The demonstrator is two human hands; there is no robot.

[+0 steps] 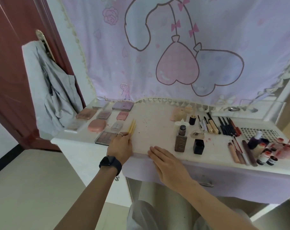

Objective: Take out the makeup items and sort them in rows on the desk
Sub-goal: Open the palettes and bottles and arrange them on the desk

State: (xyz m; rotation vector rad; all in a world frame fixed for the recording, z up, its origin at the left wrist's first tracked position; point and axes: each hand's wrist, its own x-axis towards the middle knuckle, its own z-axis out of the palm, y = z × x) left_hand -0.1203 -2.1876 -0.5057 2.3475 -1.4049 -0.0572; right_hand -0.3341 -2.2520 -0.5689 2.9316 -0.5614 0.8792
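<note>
So: white desk (150,127), pink cartoon curtain (174,47) behind it, red door (11,63) far left. We count at least nine palettes (106,137) in rows on the desk's left side, and three yellow sticks (132,127) just right of them. Left hand (121,146) grips the sticks' near ends. Right hand (165,161) lies flat on the near edge, fingers straight.

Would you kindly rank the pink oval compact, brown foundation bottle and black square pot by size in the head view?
1. brown foundation bottle
2. pink oval compact and black square pot: look alike
</note>
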